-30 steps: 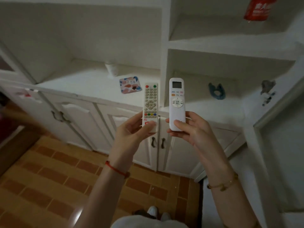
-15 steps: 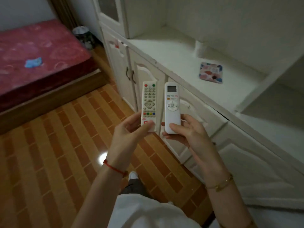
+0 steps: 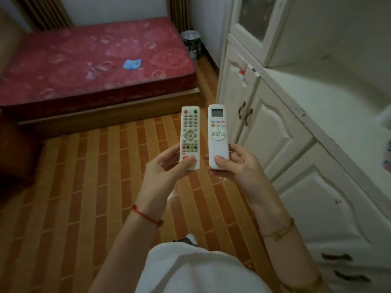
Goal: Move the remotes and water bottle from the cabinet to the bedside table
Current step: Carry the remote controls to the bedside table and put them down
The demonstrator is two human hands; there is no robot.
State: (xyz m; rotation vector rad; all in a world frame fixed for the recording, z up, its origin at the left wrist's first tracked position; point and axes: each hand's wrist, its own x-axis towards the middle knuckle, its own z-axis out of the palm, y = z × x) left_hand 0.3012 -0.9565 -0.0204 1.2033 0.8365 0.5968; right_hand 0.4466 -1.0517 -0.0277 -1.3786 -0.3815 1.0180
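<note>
Since the earlier frames the view had swung away from the cabinet shelves toward the bed: the red mattress (image 3: pixel 91 60), only partly seen half a second before, now filled the upper left, and the patterned coaster on the cabinet counter had slid out to the far right edge. I noted that both remotes had kept their positions relative to the hands throughout.

The left hand (image 3: pixel 167 168) was clamped on the lower end of the TV remote (image 3: pixel 190 136), thumb pressed on its face near the red button, the body upright with its coloured keys toward the camera. The right hand (image 3: pixel 239 168) was closed around the base of the air-conditioner remote (image 3: pixel 218 136), thumb across the blank lower section, display end up. The two remotes stood side by side, close but not touching, above the brown tiled floor (image 3: pixel 84 187).

The white cabinet (image 3: pixel 296 144) ran along the right side, its lower doors shut (dark handles visible). A blue scrap (image 3: pixel 132 64) lay on the mattress. A dark patterned bin (image 3: pixel 191 44) stood between the bed and the cabinet. A red cord circled the left wrist; a gold bracelet circled the right.
</note>
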